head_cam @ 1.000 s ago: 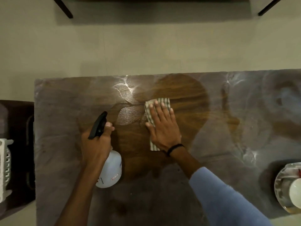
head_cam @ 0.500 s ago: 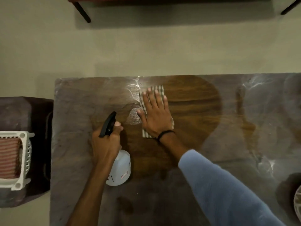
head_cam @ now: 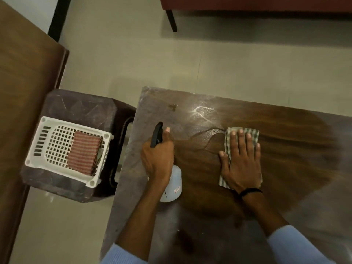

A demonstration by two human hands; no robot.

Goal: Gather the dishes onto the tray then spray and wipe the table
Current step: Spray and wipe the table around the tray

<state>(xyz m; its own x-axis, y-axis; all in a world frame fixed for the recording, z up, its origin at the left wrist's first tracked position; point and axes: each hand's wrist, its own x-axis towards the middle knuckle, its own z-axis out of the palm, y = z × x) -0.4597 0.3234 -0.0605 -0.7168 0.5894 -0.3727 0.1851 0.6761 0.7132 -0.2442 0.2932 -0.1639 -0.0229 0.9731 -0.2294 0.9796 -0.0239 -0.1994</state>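
My right hand lies flat with straight fingers on a green checked cloth, pressing it onto the wooden table. Around the cloth the wood is dark and shiny; the table's left part and near edge look dull and grey. My left hand grips the neck of a white spray bottle with a black trigger head, standing on the table to the left of the cloth. The tray and dishes are out of view.
Left of the table stands a dark stool carrying a white perforated basket with a folded red striped cloth inside. Another wooden surface runs along the far left. A dark furniture leg stands beyond the table.
My view has swung left, so the plate at the right edge has gone and the stool with the basket has come in. My right hand has slid the cloth toward the table's left far part.
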